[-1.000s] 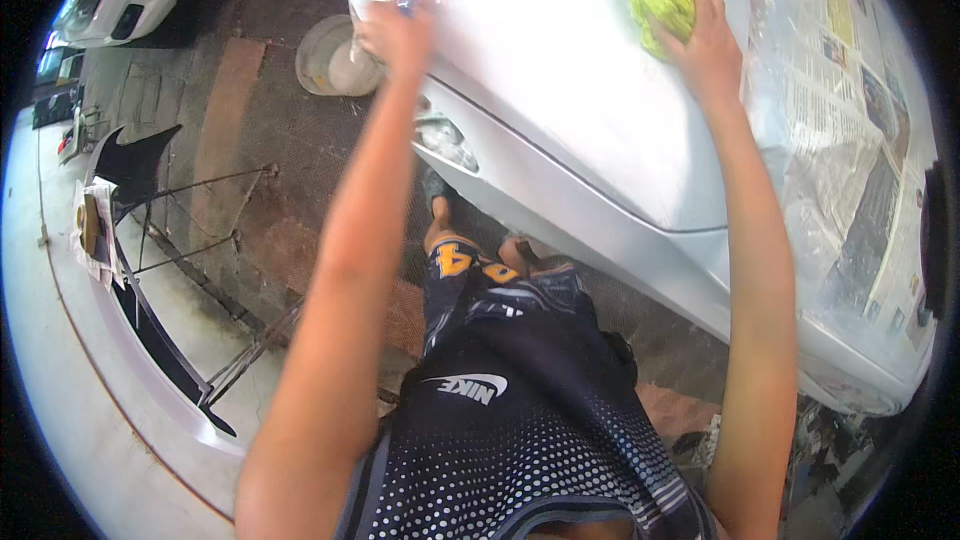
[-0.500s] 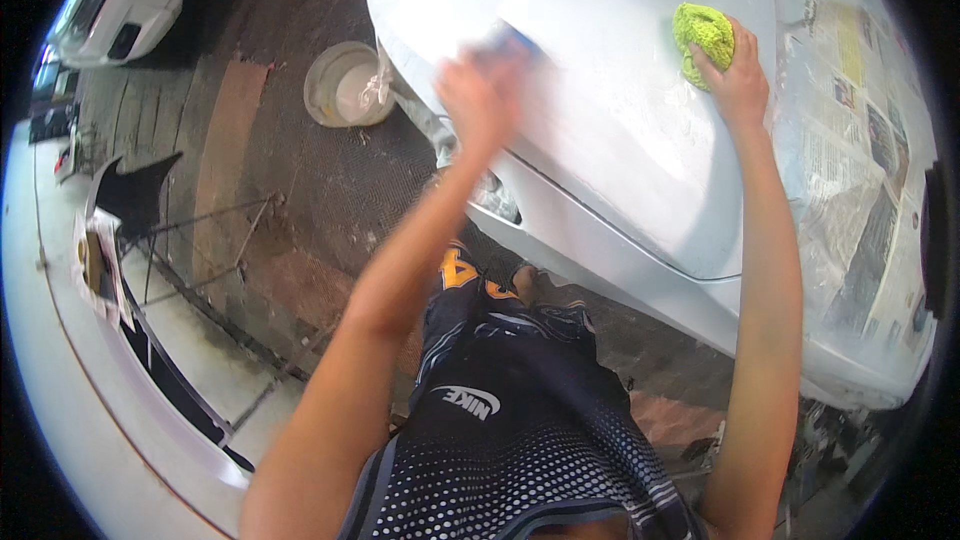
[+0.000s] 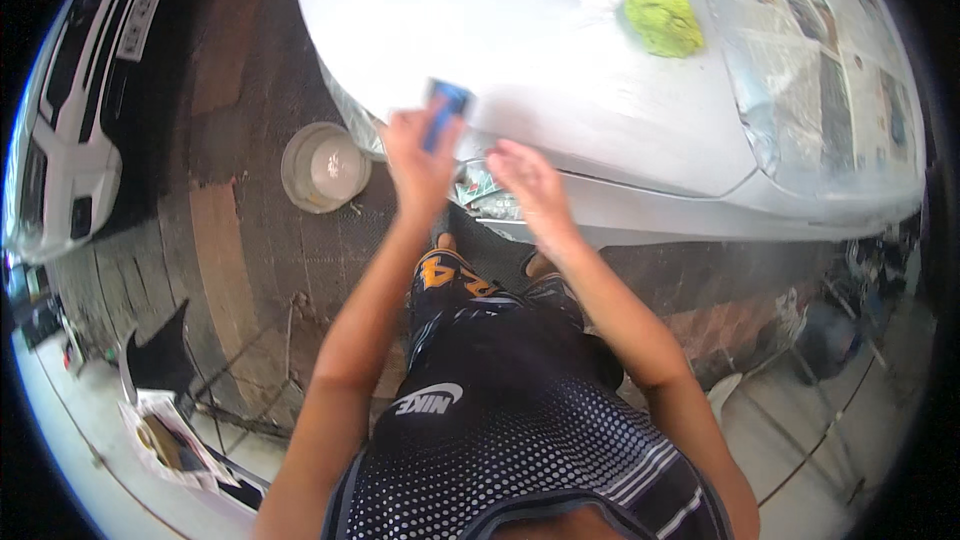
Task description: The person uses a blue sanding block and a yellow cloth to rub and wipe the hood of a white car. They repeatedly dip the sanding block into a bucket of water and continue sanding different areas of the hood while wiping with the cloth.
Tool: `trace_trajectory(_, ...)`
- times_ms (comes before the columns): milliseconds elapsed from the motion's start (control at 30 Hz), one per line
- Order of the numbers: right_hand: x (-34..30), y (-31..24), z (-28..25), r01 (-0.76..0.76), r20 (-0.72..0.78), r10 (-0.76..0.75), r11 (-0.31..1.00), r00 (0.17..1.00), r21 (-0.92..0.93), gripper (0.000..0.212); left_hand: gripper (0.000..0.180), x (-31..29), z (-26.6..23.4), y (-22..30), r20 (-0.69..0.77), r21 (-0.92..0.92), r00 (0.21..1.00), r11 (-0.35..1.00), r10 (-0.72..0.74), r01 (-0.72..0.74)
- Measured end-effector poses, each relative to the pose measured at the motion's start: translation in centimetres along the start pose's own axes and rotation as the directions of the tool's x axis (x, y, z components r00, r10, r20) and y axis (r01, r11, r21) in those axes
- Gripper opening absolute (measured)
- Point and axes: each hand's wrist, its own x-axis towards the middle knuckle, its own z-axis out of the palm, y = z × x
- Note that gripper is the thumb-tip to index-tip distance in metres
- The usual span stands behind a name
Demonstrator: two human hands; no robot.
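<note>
In my left hand [image 3: 418,148] is a flat blue block [image 3: 447,112], probably a sanding block, held up over the front edge of a light grey car hood [image 3: 500,50]. My fingers wrap round its side, and its working face is hard to make out. Close by on the right, my right hand [image 3: 530,180] is empty, its fingers stretched out and slightly blurred, above the hood's edge. A crumpled lime-green cloth [image 3: 664,22] lies alone on the hood, farther back and to the right.
Newspaper and clear film [image 3: 815,70] mask the area behind the hood. A round bucket [image 3: 325,168] of whitish liquid stands on the floor at left. Beyond it is a white car [image 3: 75,130]. A dark panel on a thin metal stand [image 3: 160,365] is at lower left.
My right hand has let go of the green cloth and come left and nearer, beside my left hand. My left hand has moved left and toward me with the block. The view has swung right.
</note>
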Motion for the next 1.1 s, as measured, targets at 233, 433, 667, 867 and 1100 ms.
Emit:
trace_trajectory(233,-1.3,2.9,1.9,0.095,-0.142,-0.083,0.992,0.986,0.082,0.033,0.067,-2.8,-2.2,2.9,0.430,-0.242,0.901,0.969,0.051,0.060)
trace_trajectory(433,-1.3,3.0,-0.3,0.188,-0.268,-0.261,0.944,0.927,-0.270,0.027,0.071,-2.7,-3.5,2.9,0.628,-0.176,0.770,0.943,-0.115,0.284)
trace_trajectory(667,-3.1,3.7,-9.1,0.294,-0.368,-0.335,0.942,0.867,-0.162,0.023,0.042,1.1,-2.5,-6.3,0.129,-0.092,0.882,0.881,-0.452,0.465)
trace_trajectory(867,-14.7,6.9,-27.3,0.088,-0.624,-0.213,0.970,0.752,-0.226,0.027,0.033,4.4,-0.8,-10.7,-0.204,0.638,0.975,0.744,-0.087,0.200)
trace_trajectory(1100,-25.1,9.4,-38.4,0.046,-0.834,-0.077,0.997,0.546,-0.062,0.029,0.033,-5.7,16.0,8.5,0.078,0.223,0.952,0.925,0.297,-0.307)
